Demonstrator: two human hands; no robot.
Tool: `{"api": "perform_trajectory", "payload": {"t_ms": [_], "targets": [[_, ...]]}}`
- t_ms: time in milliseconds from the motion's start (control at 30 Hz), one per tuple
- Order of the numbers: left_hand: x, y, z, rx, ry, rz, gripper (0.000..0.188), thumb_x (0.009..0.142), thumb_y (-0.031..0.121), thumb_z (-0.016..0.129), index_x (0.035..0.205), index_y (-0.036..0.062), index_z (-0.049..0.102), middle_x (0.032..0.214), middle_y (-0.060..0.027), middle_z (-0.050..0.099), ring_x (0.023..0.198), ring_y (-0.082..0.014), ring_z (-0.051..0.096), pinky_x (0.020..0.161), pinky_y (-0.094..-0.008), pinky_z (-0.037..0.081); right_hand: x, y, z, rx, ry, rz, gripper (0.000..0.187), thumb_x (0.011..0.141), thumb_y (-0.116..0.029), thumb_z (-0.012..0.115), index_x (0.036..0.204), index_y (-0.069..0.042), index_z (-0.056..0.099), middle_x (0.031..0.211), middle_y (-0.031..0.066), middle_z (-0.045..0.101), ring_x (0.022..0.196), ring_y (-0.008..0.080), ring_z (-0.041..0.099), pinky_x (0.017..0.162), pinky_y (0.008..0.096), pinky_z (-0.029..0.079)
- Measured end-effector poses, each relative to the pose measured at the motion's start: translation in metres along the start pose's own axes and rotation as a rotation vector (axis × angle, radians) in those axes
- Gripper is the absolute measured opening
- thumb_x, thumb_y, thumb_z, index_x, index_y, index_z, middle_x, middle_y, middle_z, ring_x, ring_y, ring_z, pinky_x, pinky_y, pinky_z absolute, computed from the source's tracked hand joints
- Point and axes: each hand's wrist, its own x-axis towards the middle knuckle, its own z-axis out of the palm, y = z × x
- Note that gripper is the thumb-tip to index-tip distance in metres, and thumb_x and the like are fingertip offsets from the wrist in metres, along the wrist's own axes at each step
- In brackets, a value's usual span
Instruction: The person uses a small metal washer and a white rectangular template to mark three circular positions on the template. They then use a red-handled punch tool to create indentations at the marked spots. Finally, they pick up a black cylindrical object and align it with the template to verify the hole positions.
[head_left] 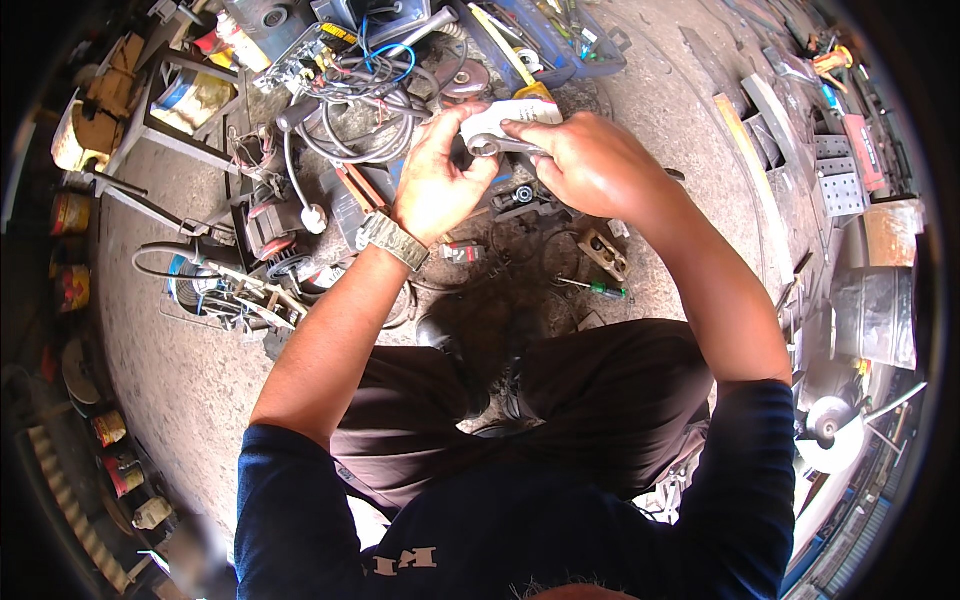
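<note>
In front of me, my right hand [590,165] is closed on a metal wrench [497,146], whose round ring end points left. Its index finger stretches over a white, rounded piece with printing on it [520,112]; a yellow part [536,91] shows just behind. My left hand [440,165], with a camouflage-patterned watch [392,241] on the wrist, is curled at the left side of the white piece, thumb close to the wrench's ring end. The left fingertips are partly hidden, and what the white piece belongs to cannot be made out.
Grey cables [350,125] and a reddish-brown disc [466,79] lie beyond my left hand. A blue tool tray [570,50] stands at the back. Below my right hand are a green-handled screwdriver [607,291] and a metal block with holes [604,254]. Metal pieces [840,180] line the right.
</note>
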Motion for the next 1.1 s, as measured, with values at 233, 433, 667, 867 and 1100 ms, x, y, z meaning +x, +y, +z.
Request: {"api": "perform_trajectory", "payload": {"t_ms": [233,433,667,867,1100], "targets": [[0.0,-0.002,0.0,-0.048,-0.009,0.009,0.06,0.088,-0.002,0.068,0.146,0.0091,0.057,0.141,-0.0113,0.062,0.134,-0.0222,0.057,0.112,-0.0358,0.046,-0.008,-0.002,0.0,0.077,0.037,-0.024,0.048,0.092,-0.011,0.066,0.139,-0.016,0.069,0.083,0.0246,0.069,0.078,0.0441,0.069,0.078,0.0532,0.055],[-0.001,-0.001,-0.001,-0.054,-0.012,-0.014,0.058,0.089,-0.001,0.068,0.146,0.0096,0.057,0.141,-0.0109,0.062,0.135,-0.0214,0.056,0.111,-0.0358,0.046,0.005,-0.011,-0.013,0.083,-0.062,0.011,0.053,0.09,-0.008,0.062,0.142,-0.017,0.067,0.103,0.0204,0.073,0.095,0.0418,0.071,0.087,0.052,0.057],[0.001,-0.001,0.002,-0.049,-0.005,0.006,0.058,0.089,0.0,0.068,0.145,0.0085,0.057,0.141,-0.0123,0.062,0.134,-0.0227,0.057,0.113,-0.0372,0.046,0.028,0.004,-0.01,0.045,-0.141,-0.108,0.059,0.086,-0.002,0.058,0.14,-0.024,0.069,0.118,0.0159,0.075,0.105,0.0388,0.071,0.092,0.0512,0.056],[0.001,-0.006,0.001,-0.068,0.006,-0.001,0.064,0.08,0.013,0.078,0.141,0.01,0.059,0.138,-0.0174,0.065,0.132,-0.0387,0.059,0.112,-0.0465,0.049,0.031,-0.004,-0.021,0.037,-0.24,-0.091,0.058,0.087,-0.003,0.06,0.139,-0.027,0.07,0.111,0.0176,0.076,0.103,0.0388,0.072,0.091,0.0506,0.056],[0.001,0.005,-0.003,-0.031,-0.033,0.002,0.059,0.088,0.0,0.068,0.145,0.0075,0.057,0.144,-0.0128,0.062,0.138,-0.0244,0.056,0.115,-0.0381,0.045,0.032,-0.002,-0.031,0.106,-0.259,-0.148,0.055,0.086,-0.004,0.062,0.138,-0.019,0.069,0.102,0.0206,0.074,0.096,0.0428,0.069,0.088,0.0542,0.054]]}}
